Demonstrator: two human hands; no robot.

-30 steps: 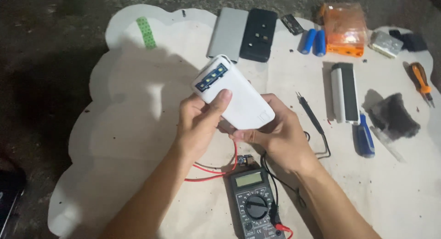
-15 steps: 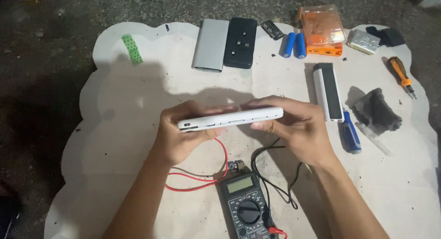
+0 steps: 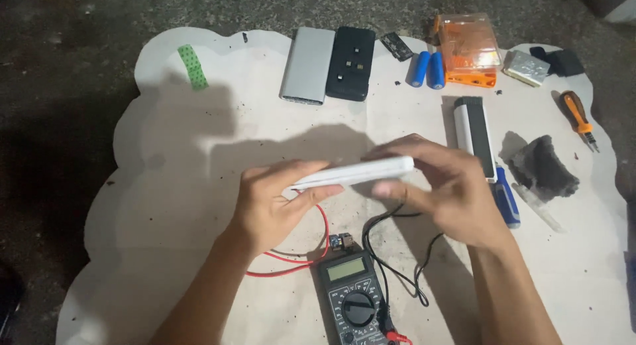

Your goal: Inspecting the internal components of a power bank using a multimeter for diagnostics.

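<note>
White power bank [image 3: 354,173] is pinched edge-on between both hands, left hand [image 3: 268,202] gripping its left end, right hand [image 3: 440,186] clamped on its right end. It hangs above the multimeter [image 3: 351,298]. Its long axis runs left to right, slightly tilted. Keeping the grip even, fingertips on the edges, should prevent slipping.

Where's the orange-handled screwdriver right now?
In the head view, the orange-handled screwdriver lies at the white mat's far right edge, beside the dark crumpled cloth.
</note>
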